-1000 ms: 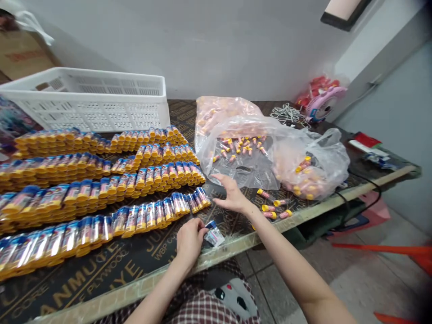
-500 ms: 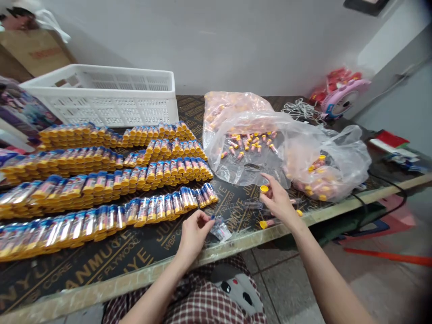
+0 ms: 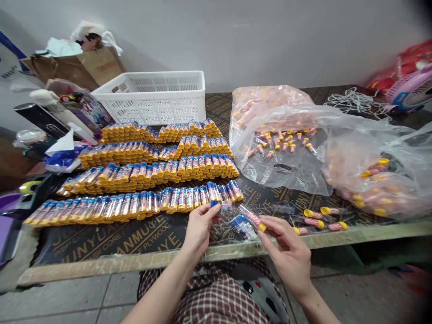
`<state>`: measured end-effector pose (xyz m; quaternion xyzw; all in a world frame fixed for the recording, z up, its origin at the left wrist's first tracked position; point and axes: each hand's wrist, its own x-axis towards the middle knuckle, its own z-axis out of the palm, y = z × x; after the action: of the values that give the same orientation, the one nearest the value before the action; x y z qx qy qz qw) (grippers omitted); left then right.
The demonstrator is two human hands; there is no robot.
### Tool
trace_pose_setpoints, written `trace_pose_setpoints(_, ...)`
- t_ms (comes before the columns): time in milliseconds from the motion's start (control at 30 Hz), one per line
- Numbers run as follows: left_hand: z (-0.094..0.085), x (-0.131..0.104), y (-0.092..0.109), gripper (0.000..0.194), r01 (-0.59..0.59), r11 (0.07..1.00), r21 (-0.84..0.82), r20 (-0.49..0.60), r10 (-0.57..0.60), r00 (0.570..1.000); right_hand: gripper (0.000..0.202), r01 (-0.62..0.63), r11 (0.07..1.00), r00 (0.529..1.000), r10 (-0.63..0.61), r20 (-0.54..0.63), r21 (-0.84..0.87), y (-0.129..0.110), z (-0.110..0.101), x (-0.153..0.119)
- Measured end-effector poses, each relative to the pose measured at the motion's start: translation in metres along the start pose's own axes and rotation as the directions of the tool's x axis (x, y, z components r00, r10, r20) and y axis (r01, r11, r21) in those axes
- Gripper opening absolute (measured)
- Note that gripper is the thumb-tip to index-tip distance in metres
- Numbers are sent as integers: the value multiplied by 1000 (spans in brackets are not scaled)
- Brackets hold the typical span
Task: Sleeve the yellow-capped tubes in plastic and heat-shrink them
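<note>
Surface (image 3: 135, 238): one. Blue-and-yellow tubes (image 3: 189, 199): four stacked rows, apparently finished. Clear bags (image 3: 290, 175): holding many unsleeved tubes. Right hand (image 3: 290, 252): pinching one yellow-capped tube (image 3: 251, 217), sleeve seemingly not yet on. Left hand (image 3: 197, 229): pinching one blue-ended sleeve (image 3: 226, 205). Flat sleeves (image 3: 243, 228): small pile between hands.

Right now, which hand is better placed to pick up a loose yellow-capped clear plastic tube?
Right, probably: the right hand is nearer the loose tubes, though it holds a similar tube. The left hand is farther away, pinching a small blue-ended printed piece.
</note>
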<state>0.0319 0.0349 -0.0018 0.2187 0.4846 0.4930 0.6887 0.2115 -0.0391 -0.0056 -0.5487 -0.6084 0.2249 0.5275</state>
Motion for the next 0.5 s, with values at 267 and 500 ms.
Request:
trace_pose_setpoints(267,-5,1,-5,32,17,999,30,-23,-16,1000,31,118,990,992,-121,-29,-79,-2,6,-3)
trace_pose_setpoints(500,-4,0,-9,32,-98,992,85,33,96,995,35,116,993,976,-111,189,-15,-2,10,-3)
